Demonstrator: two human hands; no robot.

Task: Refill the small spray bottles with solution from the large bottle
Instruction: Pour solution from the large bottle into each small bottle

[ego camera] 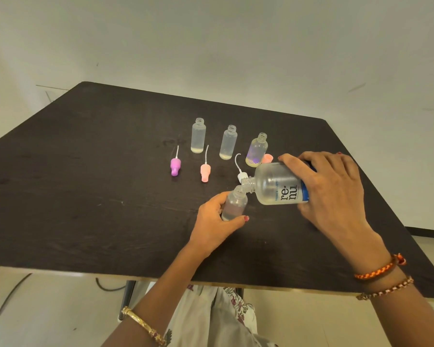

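The right hand clamps the tilted large bottle, its mouth on the small bottle clasped by the left hand. A wobble there could spill solution onto the table.

Three open clear plastic bottles in row mid-table; three spray caps before them; tipped large bottle right.

counts on the dark table

4 small bottles, all uncapped: 3 standing in a row – far left, middle, one w/ purple print – and 1 in hand. 1 large bottle. 3 spray tops w/ dip tubes: purple, pink, white. 1 loose pink cap. 2 hands: left, right.
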